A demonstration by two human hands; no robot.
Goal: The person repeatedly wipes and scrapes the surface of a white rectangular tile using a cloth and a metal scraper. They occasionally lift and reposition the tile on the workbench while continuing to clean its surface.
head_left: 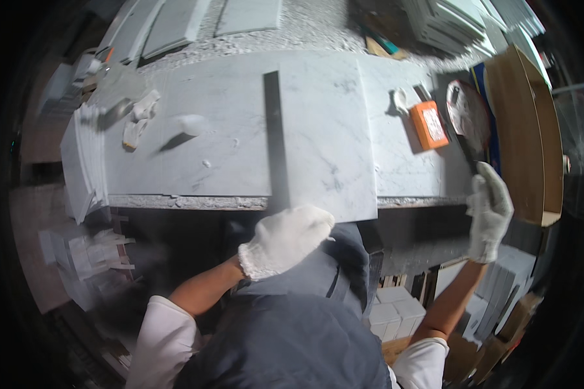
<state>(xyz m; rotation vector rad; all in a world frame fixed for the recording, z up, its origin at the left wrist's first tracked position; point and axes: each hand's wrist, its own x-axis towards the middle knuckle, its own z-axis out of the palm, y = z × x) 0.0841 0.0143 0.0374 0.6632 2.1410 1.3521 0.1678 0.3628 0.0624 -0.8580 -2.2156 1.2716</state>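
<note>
The left hand [289, 243], whose grip I cannot tell, and the loosely open right hand [491, 211], beside a dark handle [467, 154], flank a slab [331, 129] that overhangs the desk [220, 172], might tip if pressed there, and looks flat, pale and faintly grey-veined.
</note>
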